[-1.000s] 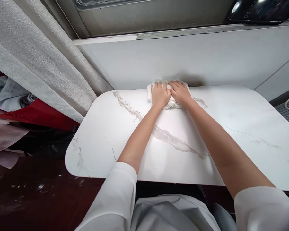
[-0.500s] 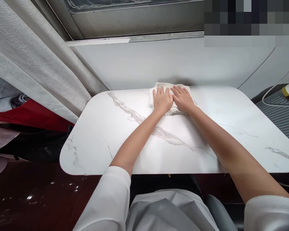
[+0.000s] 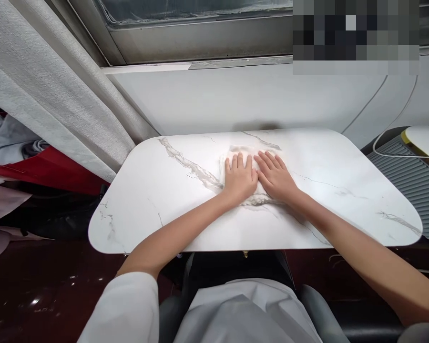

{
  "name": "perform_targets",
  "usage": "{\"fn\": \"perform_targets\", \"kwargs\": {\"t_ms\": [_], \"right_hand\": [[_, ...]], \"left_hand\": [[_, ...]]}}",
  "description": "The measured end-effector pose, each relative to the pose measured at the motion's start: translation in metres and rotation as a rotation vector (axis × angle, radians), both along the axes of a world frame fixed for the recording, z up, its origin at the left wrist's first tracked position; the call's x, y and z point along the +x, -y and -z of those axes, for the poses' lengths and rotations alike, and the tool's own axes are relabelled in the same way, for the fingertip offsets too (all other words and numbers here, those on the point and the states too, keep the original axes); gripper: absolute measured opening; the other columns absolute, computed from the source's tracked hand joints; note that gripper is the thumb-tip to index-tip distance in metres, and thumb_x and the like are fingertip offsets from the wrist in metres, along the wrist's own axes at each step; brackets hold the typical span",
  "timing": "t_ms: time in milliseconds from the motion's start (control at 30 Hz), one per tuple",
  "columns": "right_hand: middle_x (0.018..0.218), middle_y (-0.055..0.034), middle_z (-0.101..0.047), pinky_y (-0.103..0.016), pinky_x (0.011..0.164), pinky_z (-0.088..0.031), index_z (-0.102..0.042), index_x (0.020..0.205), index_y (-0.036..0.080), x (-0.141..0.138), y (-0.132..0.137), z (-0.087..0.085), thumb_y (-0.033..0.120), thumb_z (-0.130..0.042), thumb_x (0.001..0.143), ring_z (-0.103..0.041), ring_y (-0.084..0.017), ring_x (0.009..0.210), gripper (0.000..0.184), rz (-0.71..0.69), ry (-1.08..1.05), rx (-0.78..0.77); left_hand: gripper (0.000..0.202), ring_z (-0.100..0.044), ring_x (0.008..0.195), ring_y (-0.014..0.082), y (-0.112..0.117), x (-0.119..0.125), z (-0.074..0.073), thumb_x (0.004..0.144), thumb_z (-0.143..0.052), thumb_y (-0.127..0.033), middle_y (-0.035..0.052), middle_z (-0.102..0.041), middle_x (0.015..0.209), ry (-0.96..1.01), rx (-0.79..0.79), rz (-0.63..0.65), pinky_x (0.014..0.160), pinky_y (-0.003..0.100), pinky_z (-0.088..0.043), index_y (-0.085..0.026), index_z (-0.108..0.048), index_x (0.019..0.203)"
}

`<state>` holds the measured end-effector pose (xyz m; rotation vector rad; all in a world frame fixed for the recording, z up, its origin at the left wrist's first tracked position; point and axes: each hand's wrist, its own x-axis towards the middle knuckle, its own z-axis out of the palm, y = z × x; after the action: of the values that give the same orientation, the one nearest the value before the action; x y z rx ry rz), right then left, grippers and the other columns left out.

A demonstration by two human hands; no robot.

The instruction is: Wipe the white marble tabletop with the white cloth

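A folded white cloth point(image 3: 260, 198) lies flat on the white marble-patterned tabletop point(image 3: 186, 209), near its middle. My left hand point(image 3: 240, 178) presses down on the cloth's left part, palm down with the fingers stretched out. On the right part rests my right hand point(image 3: 276, 177), also flat with its fingers extended. The two thumbs nearly meet over the cloth. Most of the cloth's centre is hidden under both palms; its ruffled near edge shows between the wrists.
Behind the table stand a pale wall point(image 3: 200, 97) and a window frame point(image 3: 200, 40). A grey curtain point(image 3: 67, 85) hangs at the left, beside red fabric point(image 3: 53, 169). To the right are a ribbed grey cabinet point(image 3: 407, 181) and a white cable point(image 3: 377, 143).
Both hands have drawn the cloth from the table's far edge toward me, to about the middle of the tabletop. My elbows have spread outward. The view has shifted slightly.
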<state>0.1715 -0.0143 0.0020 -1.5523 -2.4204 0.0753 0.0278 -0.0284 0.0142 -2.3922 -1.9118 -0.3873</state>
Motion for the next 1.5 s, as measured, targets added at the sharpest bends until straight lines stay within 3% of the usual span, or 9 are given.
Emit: {"fn": "perform_targets", "kwargs": {"t_ms": [200, 367, 500, 667, 800, 967, 1133, 1333, 1500], "right_hand": [[0.161, -0.0049, -0.024, -0.05, 0.123, -0.018, -0.023, 0.156, 0.023, 0.014, 0.068, -0.008, 0.039, -0.017, 0.101, -0.015, -0.021, 0.149, 0.058, -0.101, 0.001, -0.003], [0.16, 0.0027, -0.019, -0.055, 0.121, -0.023, -0.002, 0.157, 0.033, 0.029, 0.111, -0.01, 0.036, -0.021, 0.099, -0.017, -0.023, 0.148, 0.061, -0.105, -0.021, -0.005], [0.161, 0.0066, -0.013, -0.058, 0.12, -0.024, 0.005, 0.156, 0.037, 0.054, 0.127, -0.011, 0.039, -0.021, 0.099, -0.016, -0.026, 0.148, 0.062, -0.096, -0.005, -0.048], [0.162, 0.0095, -0.007, -0.058, 0.119, -0.026, 0.006, 0.154, 0.041, 0.089, 0.126, -0.012, 0.043, -0.02, 0.1, -0.012, -0.026, 0.148, 0.061, -0.17, -0.019, -0.121], [0.163, 0.0077, -0.008, -0.057, 0.12, -0.023, 0.005, 0.155, 0.039, 0.1, 0.105, -0.002, 0.046, -0.017, 0.099, -0.011, -0.025, 0.149, 0.061, -0.13, 0.001, -0.069], [0.164, -0.0017, -0.012, -0.054, 0.121, -0.017, -0.01, 0.158, 0.027, 0.098, 0.055, 0.0, 0.046, -0.011, 0.099, -0.007, -0.024, 0.149, 0.062, -0.054, 0.093, -0.135], [0.162, -0.0034, -0.021, -0.056, 0.119, -0.021, -0.024, 0.156, 0.026, 0.094, -0.028, 0.002, 0.052, -0.02, 0.096, -0.014, -0.03, 0.149, 0.065, 0.002, 0.135, -0.21], [0.158, -0.0051, -0.032, -0.063, 0.115, -0.025, -0.037, 0.15, 0.026, 0.079, -0.127, 0.004, 0.046, -0.032, 0.091, -0.026, -0.036, 0.145, 0.063, 0.044, 0.134, -0.233], [0.159, -0.0103, -0.029, -0.061, 0.117, -0.019, -0.034, 0.151, 0.018, 0.064, -0.14, -0.007, 0.037, -0.029, 0.092, -0.022, -0.033, 0.147, 0.062, 0.082, 0.092, -0.174]], "left_hand": [[0.053, -0.054, 0.124, 0.0324, 0.058, -0.004, -0.016, 0.098, -0.034, -0.034, 0.0242, -0.056, 0.136, -0.171, -0.039, 0.169, 0.1, 0.047, -0.043, -0.007, -0.046, 0.142], [0.056, -0.054, 0.125, 0.0365, 0.1, 0.013, -0.015, 0.095, -0.038, -0.034, 0.0271, -0.054, 0.137, -0.206, -0.015, 0.215, 0.102, 0.051, -0.042, -0.003, -0.047, 0.141], [0.057, -0.053, 0.127, 0.0381, 0.114, 0.035, -0.012, 0.094, -0.042, -0.033, 0.03, -0.052, 0.138, -0.15, -0.007, 0.281, 0.106, 0.051, -0.039, 0.0, -0.047, 0.141], [0.058, -0.055, 0.124, 0.0399, 0.112, 0.059, -0.01, 0.095, -0.038, -0.034, 0.0323, -0.054, 0.134, -0.192, 0.043, 0.328, 0.101, 0.053, -0.043, 0.003, -0.046, 0.14], [0.059, -0.057, 0.122, 0.0408, 0.093, 0.067, -0.01, 0.096, -0.036, -0.035, 0.0333, -0.056, 0.131, -0.23, 0.077, 0.349, 0.098, 0.053, -0.045, 0.004, -0.045, 0.139], [0.058, -0.055, 0.123, 0.0392, 0.042, 0.064, -0.01, 0.094, -0.039, -0.034, 0.0322, -0.054, 0.133, -0.174, 0.055, 0.342, 0.1, 0.048, -0.043, 0.003, -0.046, 0.138], [0.049, -0.055, 0.12, 0.0285, -0.022, 0.059, -0.004, 0.096, -0.038, -0.028, 0.0211, -0.06, 0.13, -0.021, 0.061, 0.26, 0.101, 0.035, -0.042, -0.002, -0.048, 0.136], [0.044, -0.052, 0.123, 0.0255, -0.087, 0.059, -0.001, 0.098, -0.036, -0.022, 0.017, -0.06, 0.132, 0.059, 0.033, 0.162, 0.107, 0.033, -0.036, -0.004, -0.051, 0.135], [0.045, -0.049, 0.129, 0.0241, -0.12, 0.064, 0.007, 0.1, -0.031, -0.021, 0.0154, -0.055, 0.14, 0.103, 0.083, 0.098, 0.113, 0.034, -0.03, -0.005, -0.05, 0.137]]}}
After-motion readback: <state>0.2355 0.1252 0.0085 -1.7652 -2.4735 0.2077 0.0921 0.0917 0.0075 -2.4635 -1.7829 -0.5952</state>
